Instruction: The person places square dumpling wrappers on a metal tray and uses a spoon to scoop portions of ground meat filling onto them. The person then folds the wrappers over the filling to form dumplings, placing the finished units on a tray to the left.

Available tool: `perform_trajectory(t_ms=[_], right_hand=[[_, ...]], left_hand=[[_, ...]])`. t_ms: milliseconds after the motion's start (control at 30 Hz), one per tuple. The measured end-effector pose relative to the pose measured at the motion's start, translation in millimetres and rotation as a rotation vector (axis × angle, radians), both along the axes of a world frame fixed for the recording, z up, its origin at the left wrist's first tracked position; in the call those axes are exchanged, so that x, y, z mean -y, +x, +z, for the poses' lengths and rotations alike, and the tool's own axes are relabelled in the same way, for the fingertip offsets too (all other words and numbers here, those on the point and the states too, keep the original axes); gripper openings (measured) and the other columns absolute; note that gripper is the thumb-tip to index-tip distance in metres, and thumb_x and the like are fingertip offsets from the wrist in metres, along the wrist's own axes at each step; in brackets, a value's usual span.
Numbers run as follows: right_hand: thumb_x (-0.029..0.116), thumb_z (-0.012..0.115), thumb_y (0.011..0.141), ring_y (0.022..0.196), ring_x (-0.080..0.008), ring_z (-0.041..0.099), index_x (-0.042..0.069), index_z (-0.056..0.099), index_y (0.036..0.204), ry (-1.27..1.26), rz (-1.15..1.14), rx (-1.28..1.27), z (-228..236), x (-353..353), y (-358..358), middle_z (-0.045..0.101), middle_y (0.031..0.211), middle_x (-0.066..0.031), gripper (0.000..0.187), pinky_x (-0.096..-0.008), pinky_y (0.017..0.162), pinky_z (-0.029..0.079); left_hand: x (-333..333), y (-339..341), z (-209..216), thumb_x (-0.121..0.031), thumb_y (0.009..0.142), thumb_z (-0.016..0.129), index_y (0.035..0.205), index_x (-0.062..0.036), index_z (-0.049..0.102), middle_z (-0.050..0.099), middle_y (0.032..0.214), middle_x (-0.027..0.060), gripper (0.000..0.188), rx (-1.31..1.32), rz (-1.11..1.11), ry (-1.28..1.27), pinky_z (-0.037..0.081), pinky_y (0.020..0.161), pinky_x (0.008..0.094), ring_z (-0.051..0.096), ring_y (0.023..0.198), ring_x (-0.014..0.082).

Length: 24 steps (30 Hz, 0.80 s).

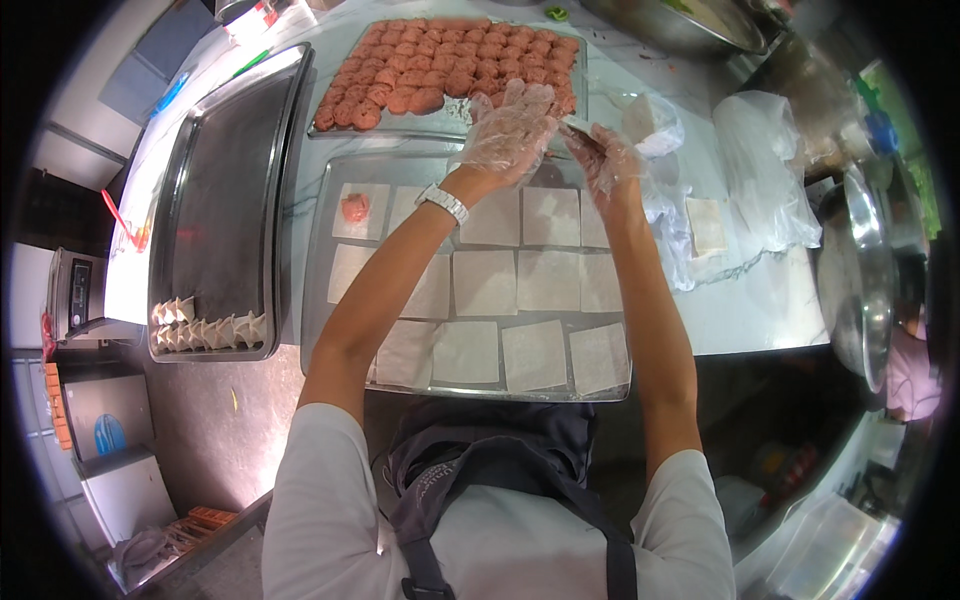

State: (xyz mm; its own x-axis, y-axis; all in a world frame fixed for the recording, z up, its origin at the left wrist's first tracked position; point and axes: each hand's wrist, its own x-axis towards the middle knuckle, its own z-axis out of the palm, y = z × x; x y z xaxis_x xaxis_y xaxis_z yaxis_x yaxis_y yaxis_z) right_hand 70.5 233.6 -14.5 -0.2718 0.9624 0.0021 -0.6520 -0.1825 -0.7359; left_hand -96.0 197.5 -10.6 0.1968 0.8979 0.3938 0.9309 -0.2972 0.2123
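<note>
My left hand [508, 132], in a clear plastic glove with a white watch at the wrist, is over the near edge of a tray of pink meat portions [430, 60]. Its fingers look spread, though the loose glove blurs them. To its right, my gloved right hand [610, 168] is closed on a thin, dark, flat tool [582, 134], whose kind I cannot make out. Under my forearms lies a metal tray [318, 290] with rows of pale square wrappers [484, 282]. On the far left wrapper sits one dab of pink meat filling [355, 207].
A long dark baking tray [225, 180] at left holds several folded dumplings [215, 331] at its near end. Plastic bags [765, 165] and another wrapper stack [706, 225] lie at right. Large metal bowls [690, 28] stand at the back and right edge.
</note>
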Motion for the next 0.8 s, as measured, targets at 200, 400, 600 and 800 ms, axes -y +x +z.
perform_trajectory(t_ms=[200,400,600,800], right_hand=[[0.004,0.046,0.088,0.094,-0.0377,0.062,-0.013,0.041,0.098,0.038,-0.031,0.001,-2.9,-1.1,-0.8,0.054,0.103,-0.0267,0.02,-0.0376,0.083,0.055],[0.003,0.045,0.087,0.092,-0.0377,0.062,-0.013,0.041,0.098,0.02,-0.063,0.003,1.6,1.3,1.7,0.055,0.102,-0.0277,0.019,-0.0377,0.081,0.056],[0.006,0.048,0.089,0.094,-0.0343,0.062,-0.012,0.044,0.1,0.043,0.003,0.053,8.7,9.2,-7.1,0.058,0.101,-0.0245,0.021,-0.0345,0.08,0.056],[0.003,0.046,0.087,0.087,-0.0343,0.065,-0.016,0.042,0.099,0.052,-0.044,0.04,7.2,8.1,-9.1,0.058,0.098,-0.027,0.023,-0.0332,0.075,0.057]], left_hand=[[-4.3,-9.6,4.2,-0.033,0.095,0.035,0.136,-0.0154,0.039,0.031,0.144,0.0157,0.045,-0.152,-0.032,0.201,0.018,0.103,0.0628,0.023,0.135,0.0361],[16.9,-11.5,22.1,-0.027,0.094,0.039,0.142,-0.0212,0.031,0.025,0.146,0.0181,0.049,-0.09,-0.076,0.253,0.016,0.104,0.0628,0.022,0.135,0.0372],[18.1,-8.4,20.4,-0.03,0.09,0.045,0.137,-0.0224,0.039,0.031,0.142,0.0187,0.048,-0.199,-0.048,0.298,0.02,0.101,0.0643,0.028,0.132,0.0369],[12.4,-9.0,19.6,-0.031,0.094,0.037,0.14,-0.0214,0.034,0.023,0.147,0.0174,0.047,-0.235,-0.03,0.261,0.015,0.104,0.0638,0.022,0.136,0.0375]])
